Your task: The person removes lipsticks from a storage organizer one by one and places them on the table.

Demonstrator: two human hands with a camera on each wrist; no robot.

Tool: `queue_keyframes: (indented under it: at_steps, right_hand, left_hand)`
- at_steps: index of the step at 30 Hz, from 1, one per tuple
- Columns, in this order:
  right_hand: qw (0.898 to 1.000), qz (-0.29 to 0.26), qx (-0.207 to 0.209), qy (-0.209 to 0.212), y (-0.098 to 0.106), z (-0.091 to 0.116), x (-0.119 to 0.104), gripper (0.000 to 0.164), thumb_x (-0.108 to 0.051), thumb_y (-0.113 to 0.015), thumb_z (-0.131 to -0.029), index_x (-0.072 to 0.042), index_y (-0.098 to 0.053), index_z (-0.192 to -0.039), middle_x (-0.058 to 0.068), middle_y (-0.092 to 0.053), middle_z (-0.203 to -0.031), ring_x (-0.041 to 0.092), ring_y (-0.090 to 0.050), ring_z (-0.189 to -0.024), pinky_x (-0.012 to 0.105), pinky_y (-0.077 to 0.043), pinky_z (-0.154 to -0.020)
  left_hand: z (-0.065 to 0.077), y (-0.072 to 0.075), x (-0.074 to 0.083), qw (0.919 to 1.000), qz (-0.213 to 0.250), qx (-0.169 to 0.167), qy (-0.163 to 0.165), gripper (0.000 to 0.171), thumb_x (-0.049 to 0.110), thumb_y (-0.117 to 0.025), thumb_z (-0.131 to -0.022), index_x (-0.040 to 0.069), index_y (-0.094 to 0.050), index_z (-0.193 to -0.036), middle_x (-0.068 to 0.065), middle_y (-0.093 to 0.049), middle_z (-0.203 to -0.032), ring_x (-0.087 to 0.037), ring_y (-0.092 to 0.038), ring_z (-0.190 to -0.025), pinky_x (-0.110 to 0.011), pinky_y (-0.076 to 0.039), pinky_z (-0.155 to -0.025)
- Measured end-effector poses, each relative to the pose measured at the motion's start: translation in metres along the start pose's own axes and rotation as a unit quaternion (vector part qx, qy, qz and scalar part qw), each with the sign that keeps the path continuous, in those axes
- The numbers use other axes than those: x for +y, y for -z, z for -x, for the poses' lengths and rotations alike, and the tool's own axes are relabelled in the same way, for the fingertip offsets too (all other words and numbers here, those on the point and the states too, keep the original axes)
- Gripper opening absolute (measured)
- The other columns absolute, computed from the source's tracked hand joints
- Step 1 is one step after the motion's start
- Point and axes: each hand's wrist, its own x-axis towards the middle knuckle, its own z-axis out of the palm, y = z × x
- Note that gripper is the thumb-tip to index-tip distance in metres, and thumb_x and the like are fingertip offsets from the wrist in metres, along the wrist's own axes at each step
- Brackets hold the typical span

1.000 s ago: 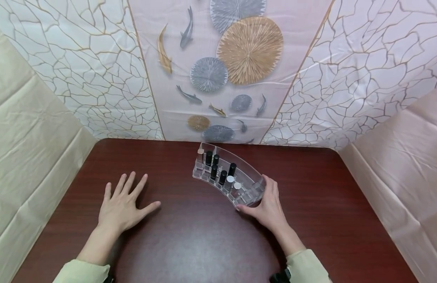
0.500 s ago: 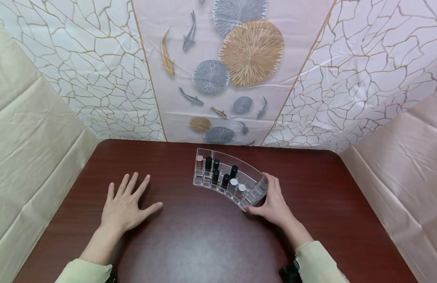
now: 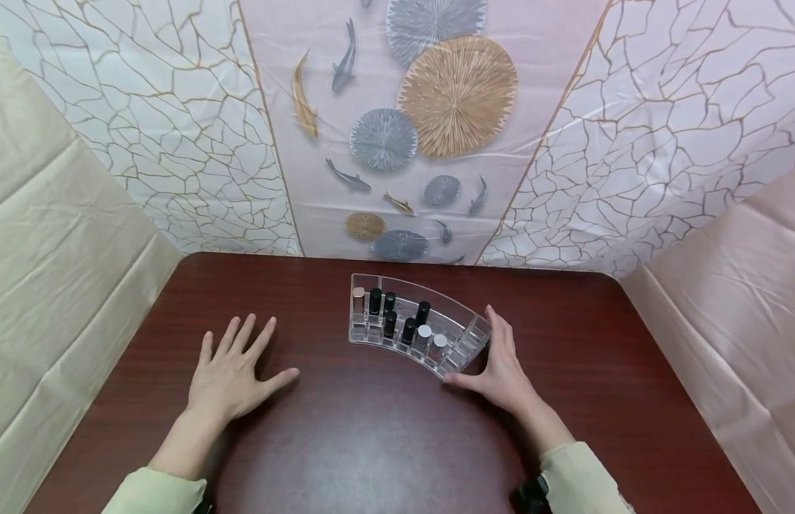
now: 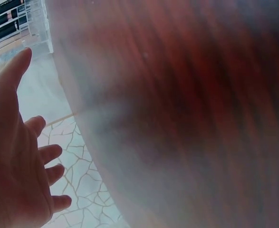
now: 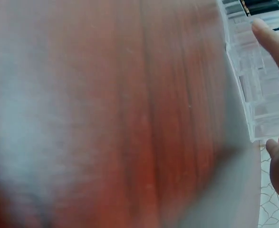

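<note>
Sleeves (image 3: 154, 492), two, pale green, cut off below. Left hand (image 3: 226, 382): palm down over the dark red table (image 3: 294, 300), fingers spread wide, holding nothing. Right hand (image 3: 503, 371): thumb and fingers set wide at the right end of a clear curved organizer (image 3: 460, 351); contact cannot be told. Organizer: on the table's far half, cut off in both wrist views; bears black-capped (image 3: 408, 330), white-capped (image 3: 439, 343) and beige-capped (image 3: 358, 300) containers, lower parts indistinct. Patterned cloth (image 3: 429, 214) behind, top cropped. Versus one second ago: organizer's left end lies nearer the person.
</note>
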Motion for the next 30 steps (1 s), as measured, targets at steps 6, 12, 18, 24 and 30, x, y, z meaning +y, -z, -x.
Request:
queue_keyframes:
  at_steps: [6, 12, 18, 24, 30]
  right_hand:
    - [0.999, 0.006, -0.002, -0.038, -0.006, 0.007, -0.003, 0.148, -0.040, -0.104, -0.066, -0.003, -0.005, -0.169, 0.031, -0.027, -0.161, 0.046, -0.031, -0.151, 0.063, -0.036, -0.120]
    - [0.999, 0.003, 0.007, -0.039, -0.008, 0.005, -0.001, 0.139, -0.038, -0.103, -0.067, 0.000, -0.014, -0.166, 0.028, -0.035, -0.155, 0.044, -0.041, -0.143, 0.060, -0.039, -0.118]
    - [1.000, 0.002, 0.002, -0.017, -0.004, -0.002, 0.005, 0.131, -0.033, -0.104, -0.063, -0.001, -0.023, -0.161, 0.027, -0.038, -0.151, 0.043, -0.046, -0.136, 0.058, -0.042, -0.114]
    - [0.999, 0.010, -0.032, 0.003, 0.000, -0.015, 0.009, 0.129, -0.033, -0.101, -0.064, 0.000, -0.023, -0.161, 0.028, -0.038, -0.149, 0.044, -0.047, -0.134, 0.059, -0.044, -0.111]
    - [0.998, 0.009, -0.056, 0.023, 0.003, -0.029, 0.014, 0.126, -0.031, -0.101, -0.065, 0.001, -0.024, -0.159, 0.028, -0.038, -0.148, 0.042, -0.046, -0.135, 0.057, -0.043, -0.112]
  left_hand:
    - [-0.003, 0.001, 0.002, 1.0000, 0.002, 0.001, -0.007, 0.105, 0.087, -0.052, -0.091, 0.021, -0.030, -0.170, -0.022, -0.026, -0.174, -0.045, -0.019, -0.161, -0.071, -0.006, -0.125]
    - [-0.007, 0.001, 0.008, 0.9998, 0.005, 0.003, -0.017, 0.104, 0.085, -0.054, -0.091, 0.023, -0.031, -0.170, -0.021, -0.027, -0.174, -0.044, -0.020, -0.161, -0.070, -0.007, -0.125]
    - [-0.008, 0.000, 0.009, 0.9996, 0.002, 0.005, -0.027, 0.103, 0.085, -0.054, -0.091, 0.023, -0.033, -0.170, -0.020, -0.028, -0.174, -0.043, -0.020, -0.161, -0.069, -0.007, -0.126]
    - [-0.009, 0.001, 0.010, 0.9995, -0.005, 0.005, -0.030, 0.102, 0.086, -0.054, -0.091, 0.024, -0.034, -0.169, -0.019, -0.030, -0.173, -0.042, -0.022, -0.161, -0.069, -0.008, -0.126]
    - [-0.008, 0.003, 0.014, 0.9996, -0.005, 0.001, -0.027, 0.102, 0.085, -0.054, -0.091, 0.023, -0.034, -0.169, -0.019, -0.028, -0.174, -0.042, -0.022, -0.161, -0.069, -0.008, -0.126]
